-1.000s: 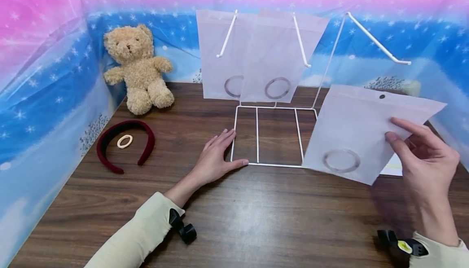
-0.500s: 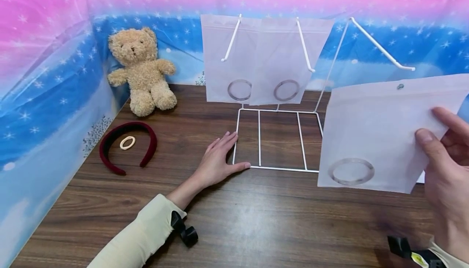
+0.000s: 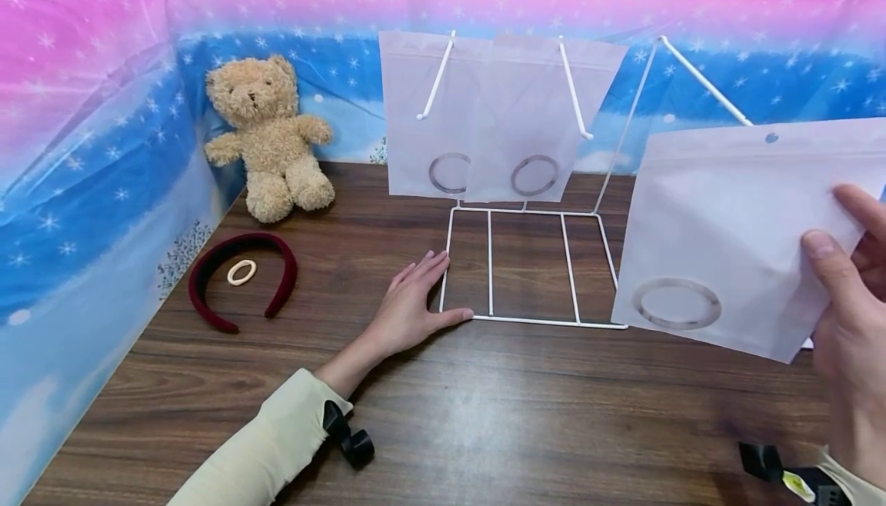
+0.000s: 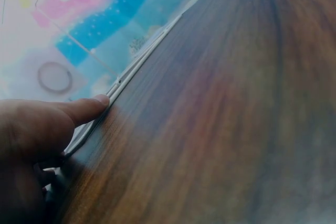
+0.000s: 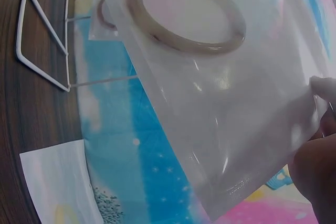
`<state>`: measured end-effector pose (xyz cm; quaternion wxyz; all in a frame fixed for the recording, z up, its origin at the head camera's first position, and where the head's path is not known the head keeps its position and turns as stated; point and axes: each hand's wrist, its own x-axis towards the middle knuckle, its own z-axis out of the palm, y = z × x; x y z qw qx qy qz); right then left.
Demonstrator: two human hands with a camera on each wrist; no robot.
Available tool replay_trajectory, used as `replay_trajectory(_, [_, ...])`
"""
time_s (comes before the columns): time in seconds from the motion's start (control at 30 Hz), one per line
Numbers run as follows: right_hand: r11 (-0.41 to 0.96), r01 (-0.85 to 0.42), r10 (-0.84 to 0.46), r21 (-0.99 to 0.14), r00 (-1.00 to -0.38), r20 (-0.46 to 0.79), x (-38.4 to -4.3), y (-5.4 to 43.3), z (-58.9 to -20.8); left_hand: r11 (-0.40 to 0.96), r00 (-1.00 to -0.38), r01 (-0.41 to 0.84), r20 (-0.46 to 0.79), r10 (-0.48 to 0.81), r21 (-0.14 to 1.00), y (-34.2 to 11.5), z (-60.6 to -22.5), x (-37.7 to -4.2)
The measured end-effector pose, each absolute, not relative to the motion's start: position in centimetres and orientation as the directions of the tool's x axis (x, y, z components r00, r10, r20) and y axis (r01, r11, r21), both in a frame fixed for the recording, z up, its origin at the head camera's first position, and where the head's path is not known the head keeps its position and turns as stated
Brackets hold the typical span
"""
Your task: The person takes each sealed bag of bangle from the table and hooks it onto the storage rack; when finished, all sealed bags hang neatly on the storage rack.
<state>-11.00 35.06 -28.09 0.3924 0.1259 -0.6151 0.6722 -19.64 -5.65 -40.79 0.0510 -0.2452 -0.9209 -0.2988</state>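
My right hand [image 3: 854, 291] pinches the right side of a translucent zip bag [image 3: 747, 221], thumb in front. A bangle [image 5: 194, 45] lies inside, near the bag's bottom. The bag's hang hole is just below the visible part of the white rack's right hook [image 3: 706, 79], and the bag covers that hook's tip. My left hand [image 3: 408, 306] rests on the front left corner of the white wire rack [image 3: 490, 260], fingers straight on the side bar and thumb along the front bar. Two similar bags hang on the left hook [image 3: 436, 79] and middle hook [image 3: 573, 94], each with a bangle.
A teddy bear [image 3: 266, 137] sits at the back left. Before it lie a dark red headband [image 3: 284, 291] and a small cream ring [image 3: 241, 283]. A white sheet or packet [image 5: 60, 182] lies on the table at right. Snowflake-print cloth [image 3: 90, 160] surrounds the table.
My right hand has carried the bag to the right, then upward, so its top now overlaps the right hook's end. My left hand stays on the rack's corner.
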Motion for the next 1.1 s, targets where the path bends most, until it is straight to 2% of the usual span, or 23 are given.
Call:
replay_trajectory(0.23, [0.071,-0.674,0.376,-0.736,-0.665,0.645,-11.1,35.3,-28.1,0.703,-0.875,0.482,0.241,0.420,0.523,-5.7,-40.8,-19.6])
replay_trajectory(0.53, [0.014,-0.661,0.388,-0.750,-0.688,0.613,-11.4,35.3,-28.1,0.701,-0.874,0.484,0.241,0.423,0.524,-5.7,-40.8,-19.6])
replay_trajectory(0.63, [0.049,-0.618,0.408,-0.785,-0.705,0.581,-11.6,35.4,-28.0,0.701,-0.875,0.481,0.239,0.421,0.527,-5.7,-40.8,-19.6])
replay_trajectory(0.77, [0.044,-0.571,0.438,-0.820,-0.727,0.529,-12.1,35.3,-28.0,0.701,-0.875,0.480,0.239,0.420,0.527,-5.8,-40.8,-19.5])
replay_trajectory(1.1, [-0.028,-0.579,0.461,-0.815,-0.731,0.503,-14.4,35.1,-28.2,0.706,-0.873,0.486,0.236,0.427,0.515,-5.8,-40.7,-19.6])
